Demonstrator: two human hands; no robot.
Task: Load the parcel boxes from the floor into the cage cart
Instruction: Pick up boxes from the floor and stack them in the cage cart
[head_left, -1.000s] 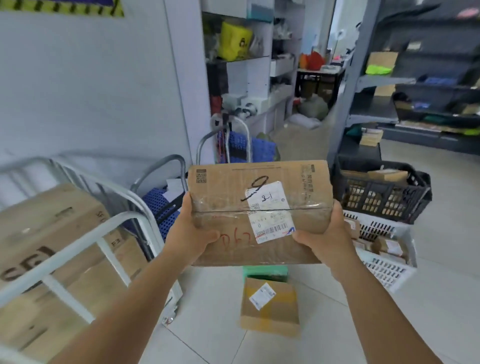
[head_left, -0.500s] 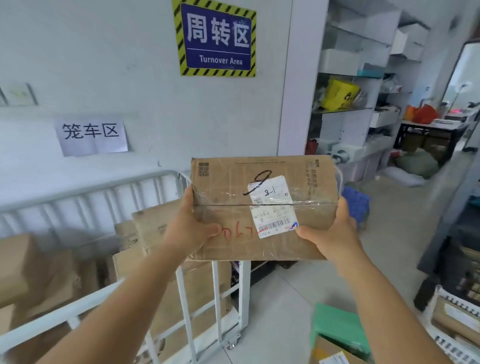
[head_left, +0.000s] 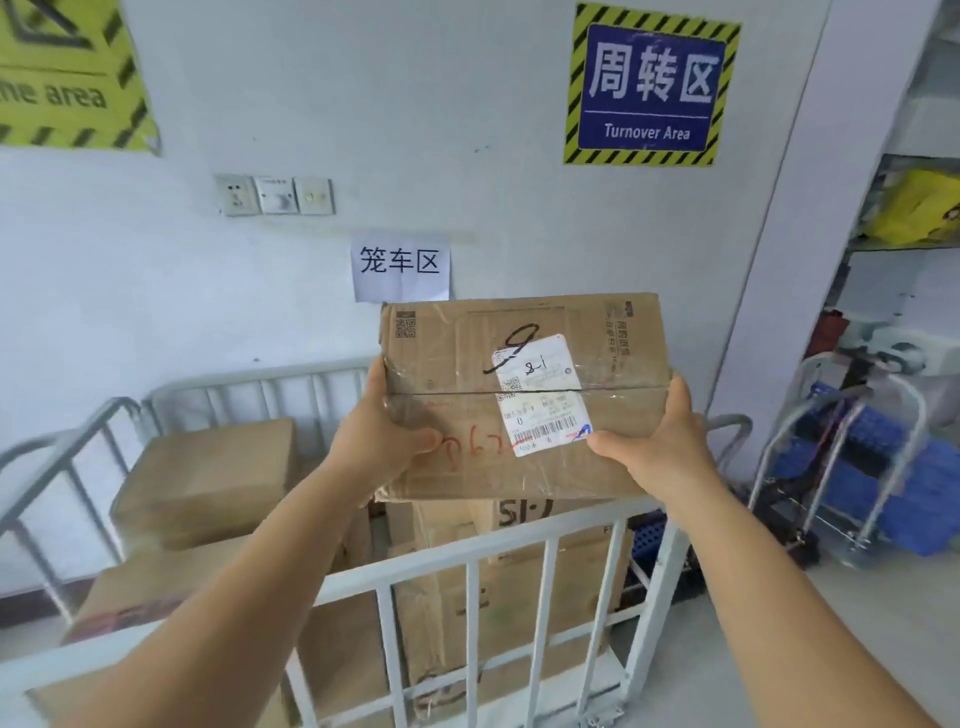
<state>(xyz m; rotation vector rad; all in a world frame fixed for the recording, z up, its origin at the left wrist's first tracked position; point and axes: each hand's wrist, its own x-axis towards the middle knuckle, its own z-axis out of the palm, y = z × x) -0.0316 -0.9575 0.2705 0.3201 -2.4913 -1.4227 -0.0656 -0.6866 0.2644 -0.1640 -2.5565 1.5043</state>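
Note:
I hold a brown parcel box (head_left: 457, 364) with a white shipping label and a handwritten 9 in the air, above the front rail of the white cage cart (head_left: 470, 553). My left hand (head_left: 376, 441) grips its left end and my right hand (head_left: 660, 441) grips its right end. Inside the cart sit several brown cartons, one at the back left (head_left: 208, 478) and a tall one (head_left: 519, 613) under the held box.
A white wall with signs and a socket panel (head_left: 275, 195) stands behind the cart. To the right are a hand trolley with blue crates (head_left: 857, 467) and white shelving (head_left: 914, 270). Grey floor (head_left: 753, 649) shows right of the cart.
The view has turned left from the floor parcels and baskets to face the cage cart. The box, still in both hands, now hangs over the cart's front rail.

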